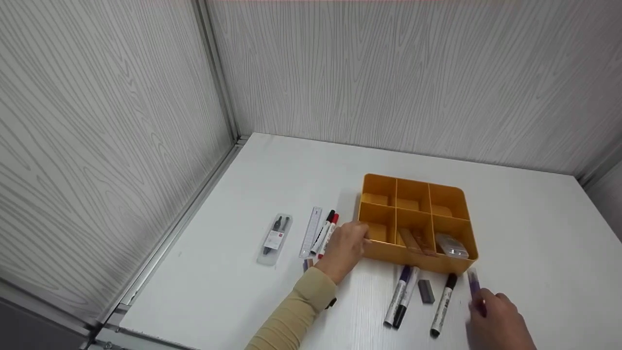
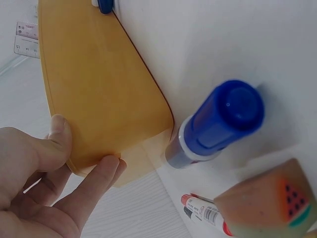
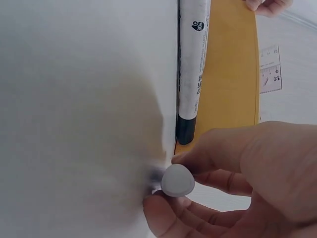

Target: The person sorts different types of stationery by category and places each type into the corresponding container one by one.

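My left hand (image 1: 344, 249) grips the near left corner of a yellow six-compartment box (image 1: 388, 251), thumb and fingers at its wall (image 2: 99, 74) in the left wrist view. To the right of the box, my right hand (image 1: 501, 318) pinches a slim pen (image 1: 474, 282) with a clear end and a purple part. Its pale round end (image 3: 177, 181) faces the right wrist camera. In the box's near row lie a clear plastic case (image 1: 452, 245), at right, and brownish strips (image 1: 413, 240), in the middle.
Before the box lie white markers (image 1: 443, 306) and a dark grey block (image 1: 426, 291). Left of it are a clear ruler (image 1: 311, 232), a red-capped marker (image 1: 329, 236) and a cased compass set (image 1: 274, 240). A blue-capped marker (image 2: 223, 119) and a watermelon-print block (image 2: 262, 198) show near my left wrist.
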{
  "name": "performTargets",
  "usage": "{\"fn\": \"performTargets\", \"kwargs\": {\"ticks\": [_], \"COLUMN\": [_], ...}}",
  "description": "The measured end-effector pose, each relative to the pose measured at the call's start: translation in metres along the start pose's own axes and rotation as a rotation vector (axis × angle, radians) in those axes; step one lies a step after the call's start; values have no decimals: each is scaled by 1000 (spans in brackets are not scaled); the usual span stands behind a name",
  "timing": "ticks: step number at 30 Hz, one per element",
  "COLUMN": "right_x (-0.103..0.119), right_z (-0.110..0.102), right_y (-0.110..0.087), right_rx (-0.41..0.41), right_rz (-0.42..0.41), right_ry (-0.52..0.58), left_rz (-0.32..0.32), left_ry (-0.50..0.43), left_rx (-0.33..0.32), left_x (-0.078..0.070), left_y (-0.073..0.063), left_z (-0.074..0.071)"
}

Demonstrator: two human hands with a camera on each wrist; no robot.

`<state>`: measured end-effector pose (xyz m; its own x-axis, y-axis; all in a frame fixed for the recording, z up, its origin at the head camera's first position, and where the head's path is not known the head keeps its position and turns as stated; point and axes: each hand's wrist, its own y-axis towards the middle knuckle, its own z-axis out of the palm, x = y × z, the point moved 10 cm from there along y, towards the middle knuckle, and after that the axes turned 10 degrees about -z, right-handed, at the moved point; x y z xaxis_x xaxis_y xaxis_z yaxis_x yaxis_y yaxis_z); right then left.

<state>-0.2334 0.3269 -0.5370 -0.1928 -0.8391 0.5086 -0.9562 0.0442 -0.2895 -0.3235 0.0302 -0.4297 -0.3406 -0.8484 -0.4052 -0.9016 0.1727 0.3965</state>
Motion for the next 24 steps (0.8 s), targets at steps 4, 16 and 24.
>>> {"fn": "performTargets", "kwargs": {"ticks": [4, 16, 24], "right_x": [-4, 13, 47], "right_z": [-9, -62, -96], "right_y": [1, -10, -32], "right_rx": [-15, -271, -567], "right_rz": [11, -120, -271], "right_ry": [9, -103, -127], "left_rz": [0, -4, -29], "left_ry": [-21, -24, -9], "left_rx": [-4, -1, 28], "left_x": [0, 1, 2], "left_y": [-1, -1, -1], "left_z": [-1, 0, 2]}}
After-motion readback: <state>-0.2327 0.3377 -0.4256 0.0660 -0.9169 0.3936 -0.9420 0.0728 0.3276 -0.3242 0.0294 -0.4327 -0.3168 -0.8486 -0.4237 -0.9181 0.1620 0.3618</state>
